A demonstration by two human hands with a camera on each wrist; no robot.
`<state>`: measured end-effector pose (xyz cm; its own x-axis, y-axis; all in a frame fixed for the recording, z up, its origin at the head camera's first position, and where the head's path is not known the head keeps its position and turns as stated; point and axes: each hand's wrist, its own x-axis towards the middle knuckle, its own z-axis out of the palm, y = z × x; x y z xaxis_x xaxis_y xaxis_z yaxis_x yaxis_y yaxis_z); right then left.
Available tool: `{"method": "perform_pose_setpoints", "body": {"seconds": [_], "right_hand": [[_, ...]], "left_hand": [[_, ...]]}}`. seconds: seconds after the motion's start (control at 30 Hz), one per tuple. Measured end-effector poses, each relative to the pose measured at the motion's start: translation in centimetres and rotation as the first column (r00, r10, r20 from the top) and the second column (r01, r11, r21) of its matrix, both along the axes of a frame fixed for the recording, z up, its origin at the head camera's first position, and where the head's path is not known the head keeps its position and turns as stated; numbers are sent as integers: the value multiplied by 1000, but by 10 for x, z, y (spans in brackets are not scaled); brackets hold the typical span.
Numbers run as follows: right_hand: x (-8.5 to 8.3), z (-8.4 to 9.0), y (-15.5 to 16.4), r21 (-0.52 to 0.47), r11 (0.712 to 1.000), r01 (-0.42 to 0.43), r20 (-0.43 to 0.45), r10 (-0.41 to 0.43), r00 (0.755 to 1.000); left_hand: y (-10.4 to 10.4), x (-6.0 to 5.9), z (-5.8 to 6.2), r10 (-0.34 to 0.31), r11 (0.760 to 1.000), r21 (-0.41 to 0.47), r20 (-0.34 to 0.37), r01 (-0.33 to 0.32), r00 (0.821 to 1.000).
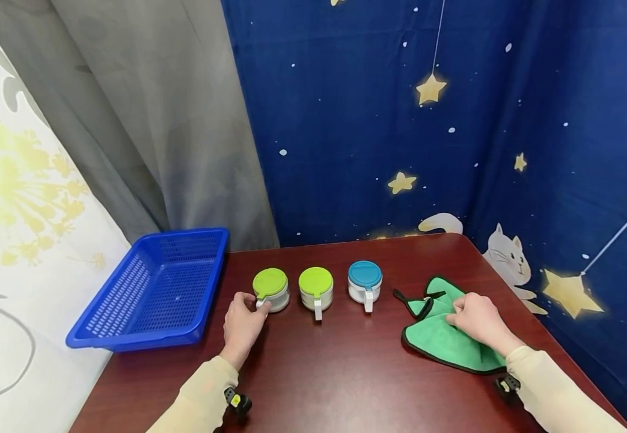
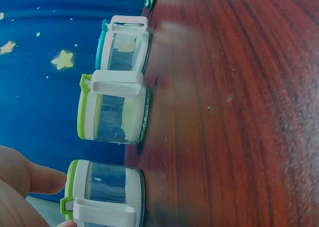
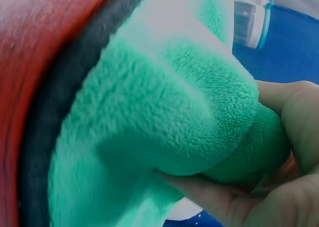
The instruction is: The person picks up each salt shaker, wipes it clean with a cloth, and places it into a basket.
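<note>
Three small clear jars with white handles stand in a row on the dark red table (image 1: pixel 345 373): a green-lidded jar (image 1: pixel 271 290) (image 2: pixel 105 191) on the left, a second green-lidded jar (image 1: pixel 315 288) (image 2: pixel 113 111) in the middle and a blue-lidded jar (image 1: pixel 364 281) (image 2: pixel 122 46) on the right. My left hand (image 1: pixel 259 304) (image 2: pixel 59 202) curls round the left jar, one fingertip at its lid rim and the thumb by its handle. A green cloth (image 1: pixel 443 337) (image 3: pixel 149 117) with a black edge lies at the right. My right hand (image 1: pixel 456 316) (image 3: pixel 261 147) pinches a fold of it.
A blue plastic basket (image 1: pixel 151 291) sits at the table's left rear corner, partly over the edge. Grey and star-patterned blue curtains hang close behind the jars and along the right side. The table's front part lies between my forearms.
</note>
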<state>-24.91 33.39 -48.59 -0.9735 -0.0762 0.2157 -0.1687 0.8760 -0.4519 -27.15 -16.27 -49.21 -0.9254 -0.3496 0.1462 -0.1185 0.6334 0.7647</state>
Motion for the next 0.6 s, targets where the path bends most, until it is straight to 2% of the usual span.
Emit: {"method": "perform_pose_setpoints", "body": {"seconds": [0.3, 0.47, 0.6], "right_hand": [[6, 11, 6, -24, 998, -50, 39, 51, 998], [12, 22, 1, 43, 997, -63, 87, 59, 994], [16, 28, -1, 124, 990, -73, 100, 61, 993]], "left_hand": [[-6, -1, 1, -10, 1000, -4, 51, 10, 999], [-9, -5, 0, -14, 1000, 19, 101, 12, 995], [-9, -11, 1, -21, 998, 54, 103, 16, 995]]}}
